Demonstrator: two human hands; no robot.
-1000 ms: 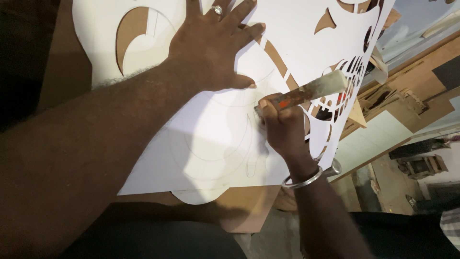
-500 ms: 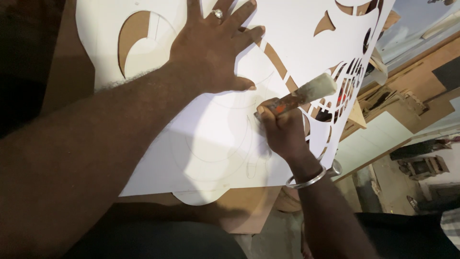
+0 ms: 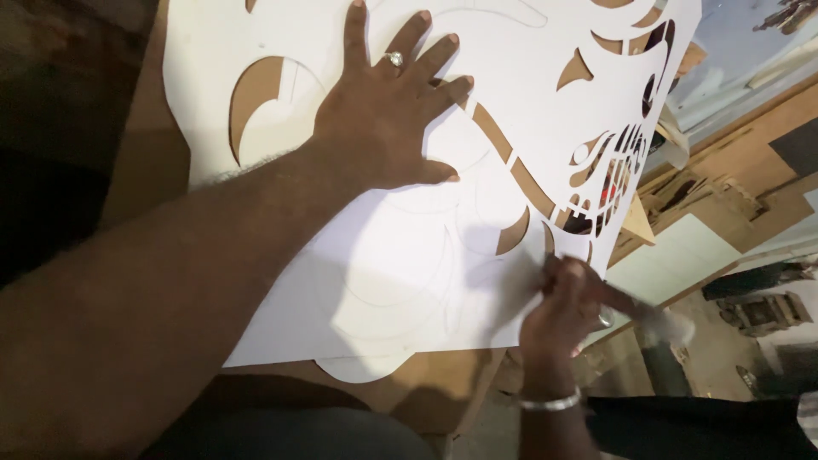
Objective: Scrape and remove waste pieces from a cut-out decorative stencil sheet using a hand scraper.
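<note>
Two hands in view, one of each side. Left hand (image 3: pixel 388 111): open, fingers spread, palm pressed flat on the white cut-out sheet (image 3: pixel 400 264); one ring (image 3: pixel 394 59) on one finger. Right hand (image 3: pixel 564 307): closed around one slim tool (image 3: pixel 635 308) at the sheet's lower right edge; the tool is motion-blurred, its handle running out to the right of the fist, its kind and its tip not legible. One metal bangle (image 3: pixel 550 401) on the right wrist. Sheet: one, white, lying flat on the brown worktop (image 3: pixel 141 162), cut off by the top of the frame; faint pencilled curves on its uncut lower part; one large curved opening left of the left hand, a line of narrow openings running diagonally between the two hands, and a dense cluster of small openings near the right edge, too fine and shadowed to count. Brown board shows through the openings. One rounded white piece (image 3: pixel 362 368) protrudes from under the sheet's lower edge, mostly hidden. Lower left: the left forearm fills the frame and hides the worktop there. Right of the worktop: wooden offcuts and boards (image 3: pixel 724 192), blurred, number not determinable.
</note>
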